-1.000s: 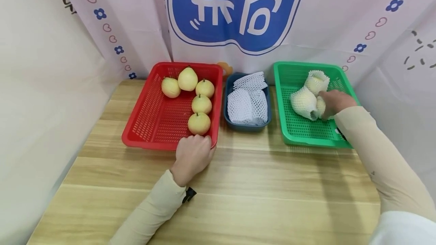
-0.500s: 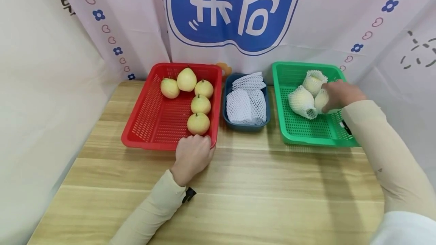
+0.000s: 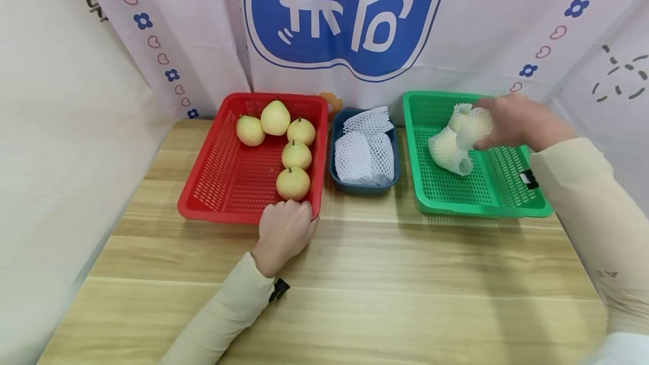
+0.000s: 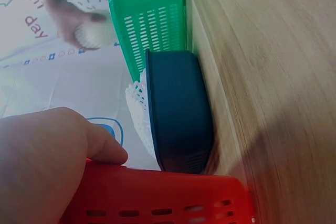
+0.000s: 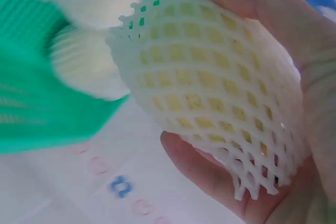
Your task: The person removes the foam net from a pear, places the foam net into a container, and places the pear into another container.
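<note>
My right hand grips a pear in a white foam net, thumb on one side and fingers on the other, raised over the green basket. Two more netted pears lie in that basket below it. In the head view my left hand holds the near rim of the red basket, close to its right corner; the left wrist view shows the thumb over this rim. Several bare yellow pears sit in the red basket along its back and right side.
Between the baskets stands a dark blue bin with several white foam nets in it. Behind them hangs a printed cloth close to the baskets. The wooden table reaches toward me in front.
My right hand has lifted the netted pear up from among the others in the green basket and drawn it back to the right. The left hand stays at the red rim.
</note>
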{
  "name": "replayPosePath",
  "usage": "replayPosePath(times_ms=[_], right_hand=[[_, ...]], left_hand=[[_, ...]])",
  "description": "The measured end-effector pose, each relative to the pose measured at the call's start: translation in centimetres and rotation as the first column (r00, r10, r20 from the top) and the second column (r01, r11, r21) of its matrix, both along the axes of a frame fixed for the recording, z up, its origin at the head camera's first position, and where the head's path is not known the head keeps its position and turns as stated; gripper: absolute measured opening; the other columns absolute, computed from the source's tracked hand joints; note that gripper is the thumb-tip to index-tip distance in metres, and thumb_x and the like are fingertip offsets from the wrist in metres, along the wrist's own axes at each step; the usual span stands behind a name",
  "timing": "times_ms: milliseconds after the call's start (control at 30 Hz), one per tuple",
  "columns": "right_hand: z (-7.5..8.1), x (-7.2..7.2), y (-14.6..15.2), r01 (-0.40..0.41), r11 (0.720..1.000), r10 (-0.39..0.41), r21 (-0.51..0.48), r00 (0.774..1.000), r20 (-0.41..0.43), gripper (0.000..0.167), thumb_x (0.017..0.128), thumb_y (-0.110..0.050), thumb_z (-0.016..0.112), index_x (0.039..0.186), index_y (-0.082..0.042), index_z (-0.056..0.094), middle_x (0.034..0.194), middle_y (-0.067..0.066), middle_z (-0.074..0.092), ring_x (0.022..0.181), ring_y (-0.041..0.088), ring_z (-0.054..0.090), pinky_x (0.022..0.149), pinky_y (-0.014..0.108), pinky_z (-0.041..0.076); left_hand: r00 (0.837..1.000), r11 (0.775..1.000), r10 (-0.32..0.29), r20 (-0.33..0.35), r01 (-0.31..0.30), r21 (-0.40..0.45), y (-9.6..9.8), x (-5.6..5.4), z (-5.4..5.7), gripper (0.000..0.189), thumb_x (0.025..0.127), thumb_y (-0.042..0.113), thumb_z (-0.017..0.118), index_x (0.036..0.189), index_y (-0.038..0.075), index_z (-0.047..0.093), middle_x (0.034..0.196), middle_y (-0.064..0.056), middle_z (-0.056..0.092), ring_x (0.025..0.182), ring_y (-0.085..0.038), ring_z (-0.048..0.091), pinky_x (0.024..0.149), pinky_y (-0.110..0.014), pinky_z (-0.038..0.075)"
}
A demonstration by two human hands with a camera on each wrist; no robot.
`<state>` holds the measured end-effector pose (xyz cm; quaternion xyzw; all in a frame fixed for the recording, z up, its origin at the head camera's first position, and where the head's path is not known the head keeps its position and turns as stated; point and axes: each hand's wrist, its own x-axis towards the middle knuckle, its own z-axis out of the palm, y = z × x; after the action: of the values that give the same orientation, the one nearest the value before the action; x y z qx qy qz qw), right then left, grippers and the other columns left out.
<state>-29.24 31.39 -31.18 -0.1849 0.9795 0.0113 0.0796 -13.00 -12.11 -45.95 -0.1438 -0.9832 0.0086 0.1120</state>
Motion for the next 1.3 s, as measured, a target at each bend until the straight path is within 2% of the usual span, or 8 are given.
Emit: replayPosePath(times_ms=[233,400,500,700,800,1000,1133,1300], right_hand=[[1.8,4.3,-4.3,-0.087,0.987,0.076,-0.138,0.993,-0.087,0.08,0.076,-0.042,0.093,0.143,-0.014,0.059,0.124,0.021,0.072,0.093,0.035,0.069,0.074,0.051,0.058],[0.7,7.4,-8.0,-0.229,0.941,0.189,-0.248,0.966,-0.174,0.076,0.073,-0.034,0.096,0.138,-0.013,0.063,0.126,0.017,0.073,0.101,0.035,0.07,0.081,0.053,0.061],[-1.1,9.1,-10.0,-0.326,0.887,0.268,-0.326,0.94,-0.21,0.075,0.071,-0.031,0.096,0.136,-0.012,0.065,0.124,0.014,0.075,0.103,0.032,0.072,0.083,0.051,0.063],[-6.3,12.2,-13.6,-0.424,0.733,0.367,-0.531,0.905,-0.216,0.078,0.067,-0.035,0.099,0.134,-0.012,0.066,0.125,0.005,0.075,0.109,0.022,0.074,0.088,0.043,0.064],[-9.3,13.5,-15.2,-0.415,0.69,0.389,-0.593,0.904,-0.179,0.078,0.067,-0.04,0.099,0.133,-0.016,0.067,0.123,0.0,0.076,0.106,0.017,0.075,0.087,0.037,0.063],[-14.1,14.5,-17.0,-0.336,0.703,0.388,-0.627,0.92,-0.058,0.076,0.067,-0.047,0.097,0.133,-0.022,0.067,0.12,-0.009,0.075,0.102,0.009,0.072,0.085,0.031,0.061],[-16.0,14.5,-17.5,-0.274,0.693,0.375,-0.666,0.927,0.009,0.072,0.069,-0.046,0.096,0.131,-0.025,0.066,0.117,-0.013,0.074,0.101,0.006,0.071,0.086,0.029,0.059],[-17.2,14.3,-17.1,-0.2,0.672,0.343,-0.713,0.938,0.059,0.074,0.071,-0.047,0.096,0.133,-0.024,0.065,0.119,-0.01,0.074,0.102,0.008,0.071,0.089,0.031,0.059]], left_hand=[[1.0,1.0,-0.004,-0.009,0.004,0.001,0.0,0.0,0.0,0.044,0.1,0.032,0.067,0.061,0.014,0.056,0.053,-0.005,0.055,0.05,-0.027,0.061,0.041,-0.042,0.044],[1.0,1.0,0.006,-0.004,-0.006,-0.002,-0.1,0.0,-0.1,0.043,0.1,0.034,0.066,0.063,0.014,0.059,0.055,-0.006,0.057,0.052,-0.028,0.063,0.042,-0.043,0.045],[1.0,1.0,0.012,0.016,-0.012,-0.004,-0.1,-0.1,-0.1,0.043,0.101,0.034,0.065,0.064,0.014,0.059,0.056,-0.007,0.058,0.053,-0.028,0.063,0.043,-0.043,0.045],[0.999,1.0,0.017,0.031,-0.017,0.014,-0.1,-0.1,-0.1,0.042,0.101,0.034,0.064,0.064,0.014,0.057,0.059,-0.008,0.061,0.056,-0.031,0.065,0.043,-0.045,0.045],[1.0,1.0,0.013,0.022,-0.014,0.016,0.0,-0.1,-0.1,0.042,0.1,0.034,0.065,0.065,0.013,0.058,0.059,-0.008,0.061,0.056,-0.031,0.066,0.043,-0.046,0.045],[1.0,1.0,0.001,0.01,-0.001,0.018,0.2,-0.3,-0.2,0.044,0.097,0.041,0.07,0.064,0.014,0.058,0.055,-0.005,0.056,0.052,-0.029,0.064,0.042,-0.043,0.045],[1.0,1.0,-0.013,-0.002,0.013,0.026,0.0,-0.2,0.0,0.045,0.095,0.041,0.072,0.062,0.016,0.055,0.052,-0.001,0.05,0.048,-0.025,0.059,0.04,-0.041,0.042],[0.998,0.998,-0.05,-0.045,0.052,0.038,-0.3,0.1,0.2,0.042,0.092,0.038,0.073,0.062,0.016,0.053,0.053,0.0,0.05,0.048,-0.022,0.055,0.04,-0.039,0.041]])
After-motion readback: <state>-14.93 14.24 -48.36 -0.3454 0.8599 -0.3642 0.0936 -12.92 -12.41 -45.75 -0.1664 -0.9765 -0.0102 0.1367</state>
